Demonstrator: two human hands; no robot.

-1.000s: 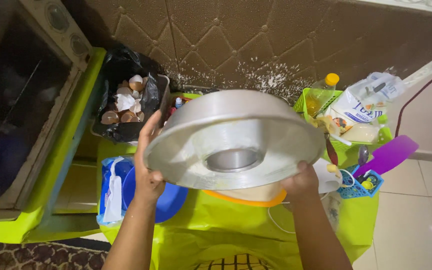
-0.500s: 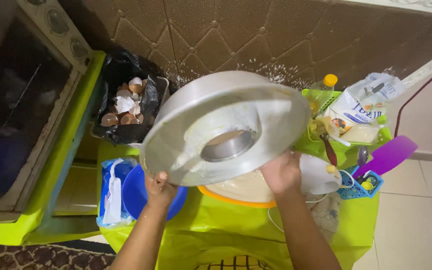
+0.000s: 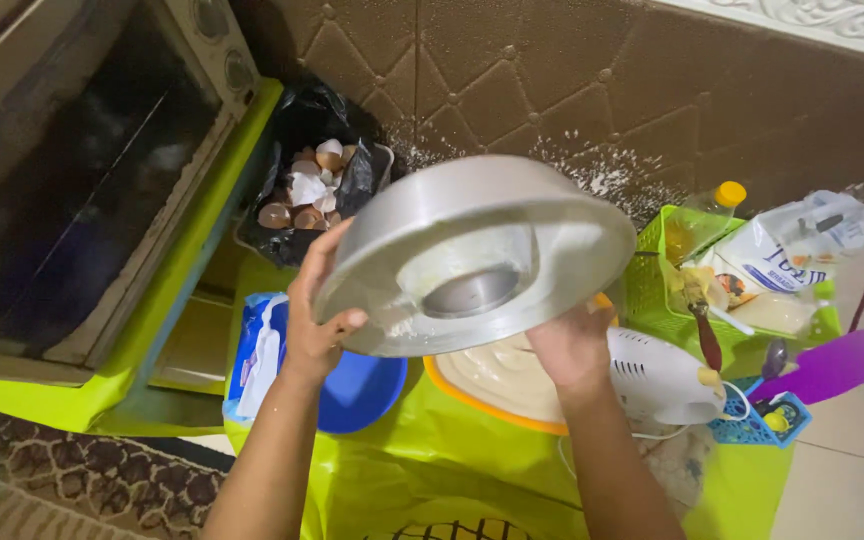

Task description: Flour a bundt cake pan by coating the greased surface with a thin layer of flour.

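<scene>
Two hands on the pan here: the left hand [image 3: 314,322] clamps the near-left rim of the metal ring pan [image 3: 472,255], thumb curled over the edge, and the right hand [image 3: 570,345] props up the lower right edge, so both grips are closed on it. The pan is up in the air, tilted with its underside and centre tube facing the camera, hanging right over the orange-rimmed bowl of pale batter [image 3: 497,375] on the green-covered counter [image 3: 392,480]. Progress-wise, I'd say the mixing looks done: eggshells are sitting in the black bag [image 3: 312,185], the white hand mixer [image 3: 662,375] is lying just right of the bowl, and flour is dusted over the brown wall. The pan surface looks floured in patches. Batter is still in the bowl, nothing poured into the pan as far as I can see, and the oven [image 3: 82,170] waits on the left.
</scene>
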